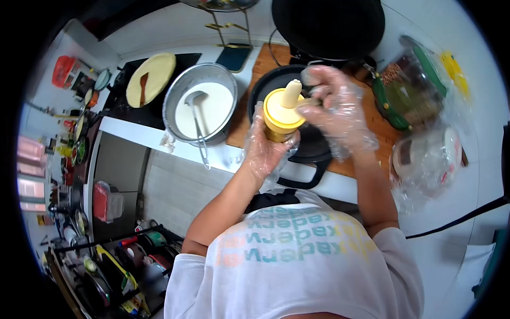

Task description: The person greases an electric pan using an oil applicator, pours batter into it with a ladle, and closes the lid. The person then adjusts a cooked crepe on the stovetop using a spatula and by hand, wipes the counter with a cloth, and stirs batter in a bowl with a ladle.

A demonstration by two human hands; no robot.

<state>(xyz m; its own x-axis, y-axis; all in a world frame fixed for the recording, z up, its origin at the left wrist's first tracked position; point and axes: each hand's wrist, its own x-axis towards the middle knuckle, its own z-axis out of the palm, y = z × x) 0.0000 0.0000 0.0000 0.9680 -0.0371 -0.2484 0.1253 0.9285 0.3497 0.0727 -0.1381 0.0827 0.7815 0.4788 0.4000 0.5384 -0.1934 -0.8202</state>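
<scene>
My left hand (265,150), in a clear plastic glove, is wrapped round a yellow-lidded jar (281,127). A pale knob-like handle (291,94) stands up from the jar's lid. Just right of the lid is my right hand (340,103), gloved too, with thumb and fingers apart; the thumb is close to the lid's rim, and I cannot tell whether it touches. Beneath both hands lies a black pan (303,173) on a wooden board (342,169). To the left stands a metal pot (172,114) of white liquid, with a ladle (197,114) resting in it.
A pale round flatbread (159,69) with a brown spatula (143,87) on it lies over the black stove (119,103). A large black pan (329,26) stands at the back. Green-lidded containers (409,87) and a plastic-wrapped white appliance (430,154) sit at right. A crowded rack (122,266) stands lower left.
</scene>
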